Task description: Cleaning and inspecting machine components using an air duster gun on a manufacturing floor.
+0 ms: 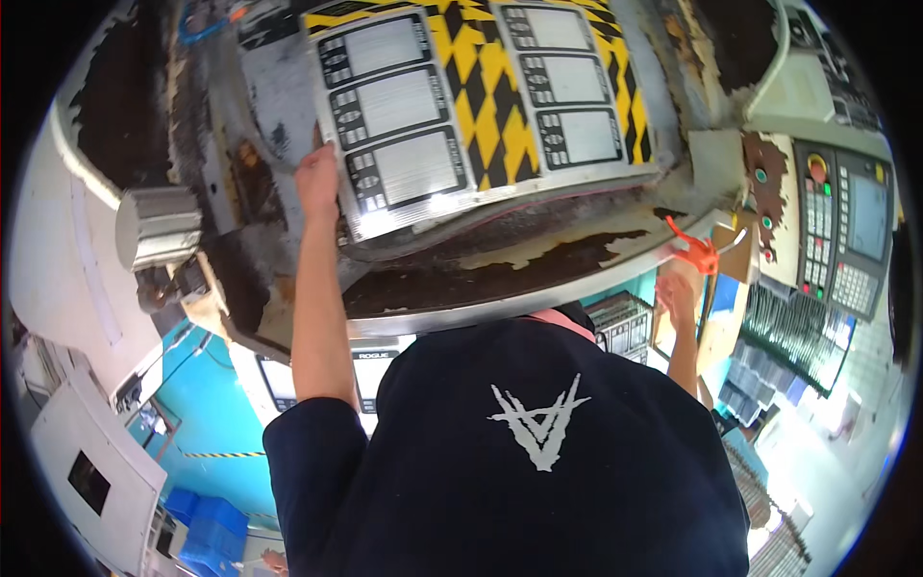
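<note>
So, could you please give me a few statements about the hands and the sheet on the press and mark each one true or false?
1. The left hand touches the edge of the left printed sheet. True.
2. The right hand holds blue scissors. False: it is at an orange tool.
3. The sheets lie on a yellow-and-black checkered plate. True.
4. The control panel is by the left hand. False: it stands at the right.
</note>
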Demonstrator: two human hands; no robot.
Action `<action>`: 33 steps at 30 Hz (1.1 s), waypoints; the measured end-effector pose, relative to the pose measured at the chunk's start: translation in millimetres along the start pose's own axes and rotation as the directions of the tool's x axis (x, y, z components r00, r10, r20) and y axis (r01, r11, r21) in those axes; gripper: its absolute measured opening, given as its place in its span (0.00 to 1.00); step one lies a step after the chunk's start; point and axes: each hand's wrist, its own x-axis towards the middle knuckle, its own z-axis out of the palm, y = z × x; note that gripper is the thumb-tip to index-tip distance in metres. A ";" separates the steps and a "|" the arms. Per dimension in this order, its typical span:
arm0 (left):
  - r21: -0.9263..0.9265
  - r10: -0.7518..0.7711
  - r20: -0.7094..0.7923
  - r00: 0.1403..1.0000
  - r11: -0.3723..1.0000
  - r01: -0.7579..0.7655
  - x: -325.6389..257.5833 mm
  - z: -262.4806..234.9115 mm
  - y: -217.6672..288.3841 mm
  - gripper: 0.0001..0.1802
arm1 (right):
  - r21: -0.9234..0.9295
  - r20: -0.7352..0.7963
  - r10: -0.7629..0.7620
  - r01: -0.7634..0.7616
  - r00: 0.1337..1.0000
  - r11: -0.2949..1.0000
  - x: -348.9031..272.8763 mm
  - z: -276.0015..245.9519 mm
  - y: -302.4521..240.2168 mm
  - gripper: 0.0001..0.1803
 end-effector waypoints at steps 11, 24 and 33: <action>-0.075 0.074 0.128 0.989 0.995 -0.064 -16.1 44.8 -26.5 0.17 | -0.099 -0.431 -0.537 0.554 0.725 0.827 22.0 -138.7 -143.3 0.16; -0.137 0.014 0.639 0.769 0.986 0.096 -177.7 262.3 32.1 0.21 | -0.405 -0.481 -0.682 0.551 0.551 0.730 121.9 -126.2 -284.3 0.20; -0.135 -0.138 0.627 0.766 0.950 0.282 -200.0 306.3 52.5 0.29 | -0.488 -0.415 -0.741 0.559 0.527 0.671 106.0 -134.9 -293.5 0.22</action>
